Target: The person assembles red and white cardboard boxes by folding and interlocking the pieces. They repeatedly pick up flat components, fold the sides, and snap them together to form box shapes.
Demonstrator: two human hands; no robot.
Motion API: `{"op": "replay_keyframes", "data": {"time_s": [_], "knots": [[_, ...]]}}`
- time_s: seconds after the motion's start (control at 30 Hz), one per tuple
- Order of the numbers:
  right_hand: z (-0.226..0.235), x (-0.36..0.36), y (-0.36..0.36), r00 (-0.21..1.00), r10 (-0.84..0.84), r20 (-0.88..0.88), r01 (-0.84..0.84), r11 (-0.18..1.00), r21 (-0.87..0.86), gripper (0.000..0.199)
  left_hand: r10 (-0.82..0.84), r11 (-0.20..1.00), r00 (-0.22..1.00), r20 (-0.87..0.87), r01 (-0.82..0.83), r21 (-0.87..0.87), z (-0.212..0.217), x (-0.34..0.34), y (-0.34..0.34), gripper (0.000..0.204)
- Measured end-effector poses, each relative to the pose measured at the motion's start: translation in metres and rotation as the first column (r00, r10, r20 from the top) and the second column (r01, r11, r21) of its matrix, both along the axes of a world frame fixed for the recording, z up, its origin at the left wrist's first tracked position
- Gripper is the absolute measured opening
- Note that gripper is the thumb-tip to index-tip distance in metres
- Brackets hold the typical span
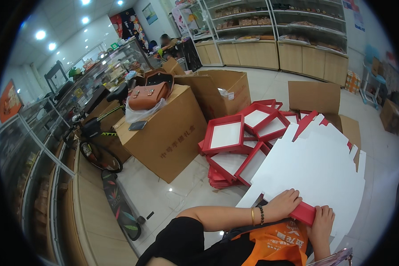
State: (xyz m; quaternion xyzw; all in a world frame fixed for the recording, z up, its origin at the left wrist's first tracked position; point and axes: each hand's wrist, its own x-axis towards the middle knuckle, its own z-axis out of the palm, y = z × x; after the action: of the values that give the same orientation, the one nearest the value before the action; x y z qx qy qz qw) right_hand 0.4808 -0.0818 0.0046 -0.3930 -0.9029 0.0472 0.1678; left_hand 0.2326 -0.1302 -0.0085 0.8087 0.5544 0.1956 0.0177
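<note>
Close to my body, a red cardboard flap stands between my two hands. My left hand, with bracelets at the wrist, curls its fingers over the flap's left end. At its right end, my right hand is closed with bent fingers over the edge. Just beyond lie large flat white cardboard blanks with notched edges and bits of red showing. I cannot tell whether the flap belongs to the top blank. Left of the blanks, several folded red trays with white insides, such as this red tray, are heaped up.
A closed brown carton carries a brown leather bag and a phone. Open cartons stand behind the trays. On the left are a bicycle, a skateboard and a glass counter. Shelves line the back; a person sits far off.
</note>
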Motion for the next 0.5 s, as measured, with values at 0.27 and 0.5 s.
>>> {"op": "replay_keyframes", "data": {"time_s": [0.27,0.5], "knots": [[-0.018,0.009,0.004,0.999,0.031,0.041,-0.034,0.998,0.061,0.045,-0.077,0.995,0.995,-0.067,0.081,0.060,-0.008,-0.002,-0.002,0.016],[-0.023,0.012,0.011,0.995,0.091,0.052,-0.094,0.994,0.063,0.032,-0.157,0.988,0.982,-0.104,0.157,-0.007,-0.008,-0.008,0.007,0.009]]}}
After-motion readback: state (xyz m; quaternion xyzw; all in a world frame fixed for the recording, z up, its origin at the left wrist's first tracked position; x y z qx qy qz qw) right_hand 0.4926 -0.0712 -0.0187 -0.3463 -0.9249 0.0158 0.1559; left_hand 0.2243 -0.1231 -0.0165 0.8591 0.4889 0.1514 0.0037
